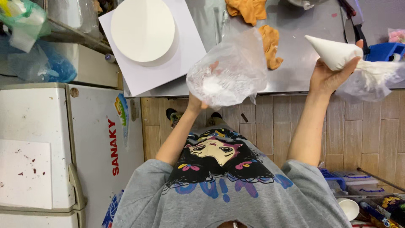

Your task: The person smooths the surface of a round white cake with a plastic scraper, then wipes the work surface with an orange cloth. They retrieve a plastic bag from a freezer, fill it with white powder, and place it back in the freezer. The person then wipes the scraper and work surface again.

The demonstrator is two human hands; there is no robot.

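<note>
Left hand (202, 90) inside clear bag (230, 69) — right hand (331, 74) grips piping bag (333, 52).

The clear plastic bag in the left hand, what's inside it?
Inside the clear plastic bag there are smears of white cream, thickest near the bottom. The left hand is partly inside it, its fingers showing dimly through the plastic. Any more cream behind the hand is hidden.

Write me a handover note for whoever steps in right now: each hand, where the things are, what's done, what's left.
Left hand: inside an empty clear bag, holding it open over the counter edge.
Right hand: gripping a filled piping bag, tip pointing left.
White round cake sits on its white board on the counter, smooth and plain. Orange cloths lie behind the clear bag.
Done: cake coated smooth. Left: no piping on the cake yet.
</note>
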